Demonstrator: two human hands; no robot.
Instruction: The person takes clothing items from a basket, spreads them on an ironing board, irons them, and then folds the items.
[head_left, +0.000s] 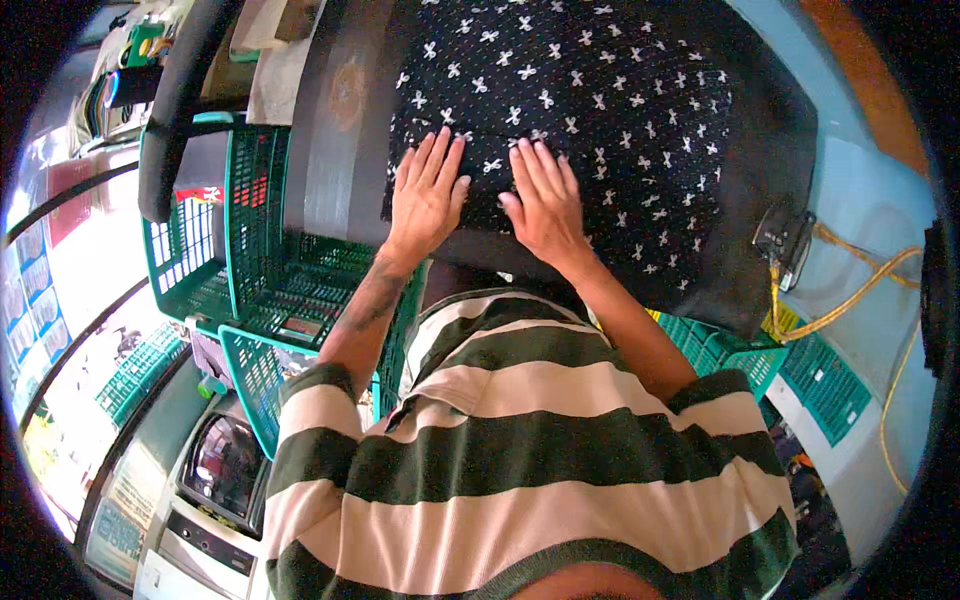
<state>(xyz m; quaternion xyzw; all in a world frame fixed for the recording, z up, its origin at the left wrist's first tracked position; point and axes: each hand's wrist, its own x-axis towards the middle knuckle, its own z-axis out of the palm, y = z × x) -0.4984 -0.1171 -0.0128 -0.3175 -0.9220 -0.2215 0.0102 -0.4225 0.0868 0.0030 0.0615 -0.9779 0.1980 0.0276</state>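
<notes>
A black cloth with small white bow shapes (630, 97) lies spread over a dark padded board (780, 142). My left hand (427, 195) rests palm down near the cloth's left edge, its fingers slightly apart. Palm down too, my right hand (546, 196) presses flat on the cloth a short way to the right, thumb spread toward the left hand. Neither hand grips anything. At the board's right edge stands a clothes iron (783, 238), tilted, with a yellow cloth-like cord (862, 304) running from it.
Green plastic baskets (232, 225) stand at the left, close to my left arm. More green baskets (720, 349) sit below the board at the right. A machine with a dark round-cornered window (225, 465) is at the lower left. A blue wall (877, 195) borders the right side.
</notes>
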